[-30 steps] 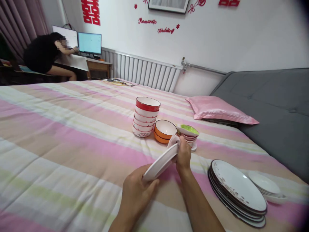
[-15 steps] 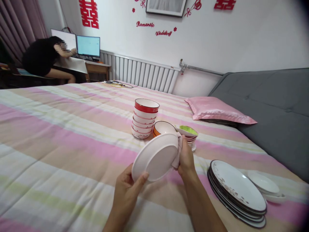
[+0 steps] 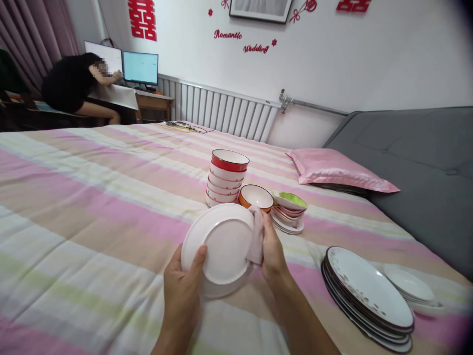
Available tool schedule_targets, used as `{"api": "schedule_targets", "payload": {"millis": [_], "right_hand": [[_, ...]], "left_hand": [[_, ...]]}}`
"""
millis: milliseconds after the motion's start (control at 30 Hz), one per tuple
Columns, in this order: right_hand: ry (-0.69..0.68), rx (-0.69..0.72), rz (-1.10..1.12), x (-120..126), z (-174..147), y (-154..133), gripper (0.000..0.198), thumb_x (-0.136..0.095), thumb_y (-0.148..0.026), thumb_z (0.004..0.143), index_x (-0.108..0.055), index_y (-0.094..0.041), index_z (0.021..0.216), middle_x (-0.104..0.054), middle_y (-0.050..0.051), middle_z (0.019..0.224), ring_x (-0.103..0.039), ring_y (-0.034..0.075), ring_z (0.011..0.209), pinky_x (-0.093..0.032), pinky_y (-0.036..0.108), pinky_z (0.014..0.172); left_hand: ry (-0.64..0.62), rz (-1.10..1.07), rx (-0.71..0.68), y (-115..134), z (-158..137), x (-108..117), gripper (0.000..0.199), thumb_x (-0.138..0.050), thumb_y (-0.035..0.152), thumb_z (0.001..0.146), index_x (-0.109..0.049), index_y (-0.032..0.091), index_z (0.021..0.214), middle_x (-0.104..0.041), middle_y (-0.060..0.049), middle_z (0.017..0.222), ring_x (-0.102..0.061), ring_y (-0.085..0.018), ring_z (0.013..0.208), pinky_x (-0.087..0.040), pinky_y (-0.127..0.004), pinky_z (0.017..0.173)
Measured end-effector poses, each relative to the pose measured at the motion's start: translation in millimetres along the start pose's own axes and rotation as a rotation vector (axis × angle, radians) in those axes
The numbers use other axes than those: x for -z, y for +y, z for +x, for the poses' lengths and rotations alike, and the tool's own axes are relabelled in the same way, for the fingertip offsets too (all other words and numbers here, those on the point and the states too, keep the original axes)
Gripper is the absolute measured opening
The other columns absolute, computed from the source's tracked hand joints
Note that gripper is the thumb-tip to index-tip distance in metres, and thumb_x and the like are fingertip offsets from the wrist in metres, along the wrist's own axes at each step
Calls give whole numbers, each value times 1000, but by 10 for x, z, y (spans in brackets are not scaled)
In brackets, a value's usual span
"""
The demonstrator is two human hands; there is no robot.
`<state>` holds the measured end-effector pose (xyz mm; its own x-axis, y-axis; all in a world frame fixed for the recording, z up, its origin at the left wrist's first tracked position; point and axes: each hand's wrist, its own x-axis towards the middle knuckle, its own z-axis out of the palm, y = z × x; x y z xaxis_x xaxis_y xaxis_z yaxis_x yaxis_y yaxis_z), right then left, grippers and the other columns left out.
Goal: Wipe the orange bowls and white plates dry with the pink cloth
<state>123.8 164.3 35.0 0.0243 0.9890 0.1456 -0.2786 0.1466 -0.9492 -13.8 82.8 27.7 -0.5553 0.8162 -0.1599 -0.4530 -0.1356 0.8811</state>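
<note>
A white plate [image 3: 225, 251] is held up in front of me above the bed, its underside turned toward my eyes. My left hand [image 3: 185, 281] grips its left rim, with the thumb lying across the underside. At the right rim, my right hand [image 3: 272, 251] presses a pale pink cloth [image 3: 255, 239] against the plate; its fingertips are hidden behind cloth and plate. Just beyond the plate stand a stack of red-and-white bowls [image 3: 226, 180] and an orange bowl [image 3: 256, 197].
Small dishes with a green leaf-shaped one [image 3: 291, 199] on top are piled right of the orange bowl. Oval plates [image 3: 369, 291] are stacked at right, beside small white dishes [image 3: 410, 283]. A pink pillow [image 3: 340, 170] lies by the grey headboard [image 3: 417, 148]. Another person [image 3: 70, 84] sits at a desk.
The plate has turned to face me more squarely and shifted slightly left, with both hands still on it. The cloth hangs more visibly over its right rim. My view has tilted slightly.
</note>
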Motion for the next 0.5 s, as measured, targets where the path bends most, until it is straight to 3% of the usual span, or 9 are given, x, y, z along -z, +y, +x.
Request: {"api": "schedule_targets", "payload": {"millis": [67,133,300,500], "right_hand": [[-124,-194,139,16,-41,-150,57,-50,-38,83,-41,-26,138,-48,0,144,-45,19,132,-37,36,108],[-245,-251,231,58,-73,-314,69,-52,-27,75,-36,-27,142,-41,-1,149,-41,19,135,-35,35,110],[-515,-209,127,196,-85,-493,84,-58,-7,64,-38,-35,141,-34,-6,152,-36,17,138,-36,32,110],[-531,-45,-27,184,-55,-374,74,-73,-26,75,-39,-31,141,-34,1,153,-34,20,139,-31,37,113]], "left_hand": [[73,-52,54,36,29,-2,51,-81,32,64,-65,15,109,-73,-5,84,-68,-16,68,-55,-22,58],[103,-91,96,81,55,6,52,-80,19,64,-64,16,113,-74,-7,86,-69,-17,67,-57,-24,60],[73,-151,149,146,88,45,46,-70,8,73,-62,15,117,-74,-8,81,-71,-18,67,-60,-29,65],[69,-171,158,161,68,42,43,-68,7,75,-62,16,117,-75,-7,80,-70,-17,65,-60,-29,70]]}}
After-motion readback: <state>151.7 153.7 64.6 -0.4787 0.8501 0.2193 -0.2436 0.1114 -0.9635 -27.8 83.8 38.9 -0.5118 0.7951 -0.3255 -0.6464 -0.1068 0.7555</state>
